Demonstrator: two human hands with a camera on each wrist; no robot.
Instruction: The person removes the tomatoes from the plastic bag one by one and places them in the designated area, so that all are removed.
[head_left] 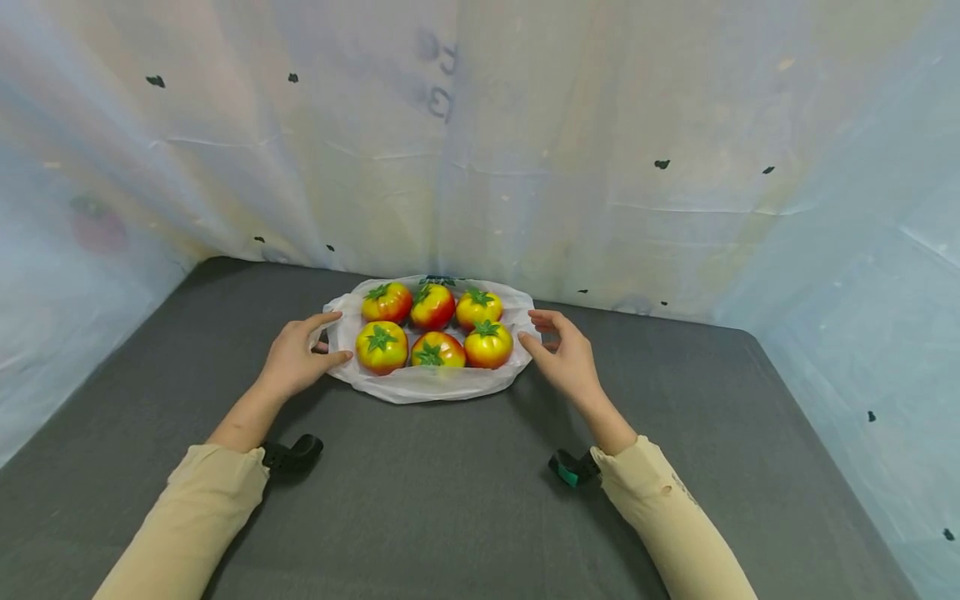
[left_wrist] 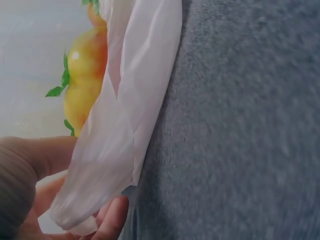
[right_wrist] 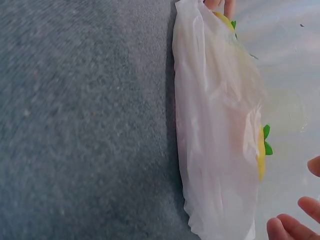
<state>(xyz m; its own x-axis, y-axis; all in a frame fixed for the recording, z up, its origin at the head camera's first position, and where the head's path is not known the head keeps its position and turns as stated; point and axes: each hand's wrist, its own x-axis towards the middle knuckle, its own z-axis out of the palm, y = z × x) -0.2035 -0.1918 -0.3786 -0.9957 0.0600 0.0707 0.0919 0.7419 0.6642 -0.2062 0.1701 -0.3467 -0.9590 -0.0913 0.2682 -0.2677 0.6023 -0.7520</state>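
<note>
Several yellow-and-red tomatoes point(head_left: 382, 347) with green leafy tops sit in two rows inside a spread-out, thin white plastic bag point(head_left: 435, 388). My left hand point(head_left: 295, 354) is at the bag's left end, thumb and fingers spread apart around the rim. In the left wrist view, the loose end of the bag point(left_wrist: 100, 165) passes between the thumb and fingers. My right hand point(head_left: 564, 354) is at the right end, fingertips close to the rim. The right wrist view has its fingers point(right_wrist: 290, 230) spread beside the white plastic; the bag wall hides most of the tomatoes there.
The bag lies on a dark grey cloth-covered table point(head_left: 435, 500), near its back edge. Translucent plastic sheeting point(head_left: 540, 167) with small dark marks hangs behind and at both sides. Black straps point(head_left: 294, 454) extend from both wrists, beside the beige sleeves point(head_left: 187, 517).
</note>
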